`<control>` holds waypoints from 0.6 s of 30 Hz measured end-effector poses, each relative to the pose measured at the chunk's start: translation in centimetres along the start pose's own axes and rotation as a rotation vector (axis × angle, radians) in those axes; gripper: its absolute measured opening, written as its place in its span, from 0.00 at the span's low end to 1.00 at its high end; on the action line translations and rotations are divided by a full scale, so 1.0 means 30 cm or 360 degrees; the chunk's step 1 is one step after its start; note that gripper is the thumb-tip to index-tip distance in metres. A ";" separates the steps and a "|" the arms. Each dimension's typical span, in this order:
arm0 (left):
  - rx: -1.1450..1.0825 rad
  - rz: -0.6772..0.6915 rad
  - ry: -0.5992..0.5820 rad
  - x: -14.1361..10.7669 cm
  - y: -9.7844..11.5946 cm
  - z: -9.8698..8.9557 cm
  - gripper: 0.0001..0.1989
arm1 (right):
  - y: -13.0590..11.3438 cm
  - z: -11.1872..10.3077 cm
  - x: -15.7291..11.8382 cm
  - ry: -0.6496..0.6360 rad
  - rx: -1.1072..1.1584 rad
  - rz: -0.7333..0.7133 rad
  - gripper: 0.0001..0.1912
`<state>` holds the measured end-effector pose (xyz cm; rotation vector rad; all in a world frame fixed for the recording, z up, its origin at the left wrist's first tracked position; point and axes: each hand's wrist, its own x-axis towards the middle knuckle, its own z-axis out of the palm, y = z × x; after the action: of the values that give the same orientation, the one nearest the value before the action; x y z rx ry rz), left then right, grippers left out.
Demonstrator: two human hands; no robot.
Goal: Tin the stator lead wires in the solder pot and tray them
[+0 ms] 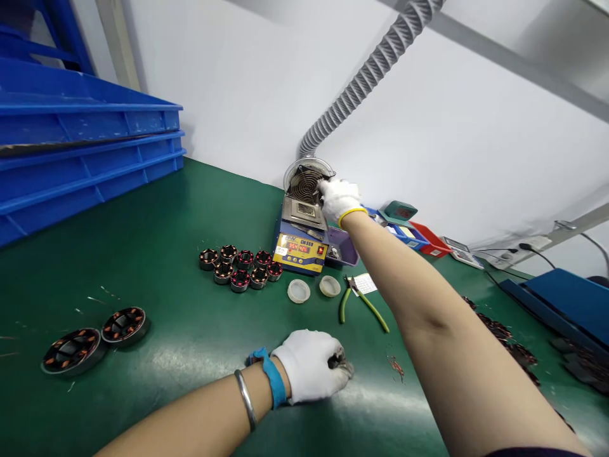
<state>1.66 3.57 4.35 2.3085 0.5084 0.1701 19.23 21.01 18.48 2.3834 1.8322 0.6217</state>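
My left hand (311,367), in a white glove with darkened fingertips, rests low over the green table with its fingers curled closed. Something dark shows between thumb and fingers, but I cannot make out what it is. My right hand (339,198), gloved in white with a yellow cuff, reaches to the back of the solder pot (301,246), beside the round fan grille (305,184). Its fingers are pinched together; what they hold, if anything, is too small to name. Between the hands lie two small round dishes (299,291) and green-handled cutters (351,295).
Several small wound stators (240,279) cluster left of the pot. Two larger stators (124,326) lie at the left. Blue crates (90,171) stand far left. A purple bin (349,251) sits behind my right forearm. Copper wire scraps (396,367) lie at the right.
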 end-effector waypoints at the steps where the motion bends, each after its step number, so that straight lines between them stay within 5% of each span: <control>1: -0.0008 -0.0001 -0.0004 0.000 0.001 0.000 0.16 | 0.012 -0.011 0.010 0.0014 0.0104 0.0120 0.24; 4: 0.0011 -0.0031 -0.0004 0.001 0.005 -0.002 0.16 | 0.026 -0.020 0.029 0.0090 0.0428 0.0383 0.24; 11: 0.0037 -0.0024 -0.0036 -0.003 0.009 -0.016 0.16 | -0.032 0.057 0.019 0.0067 0.0659 0.0362 0.20; 18: 0.0043 0.0002 0.0005 0.001 0.000 -0.003 0.17 | 0.017 -0.034 -0.076 0.0208 0.0971 0.0486 0.20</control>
<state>1.66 3.62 4.42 2.3352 0.5140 0.1681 18.86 18.54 18.95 3.1191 1.9394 0.2560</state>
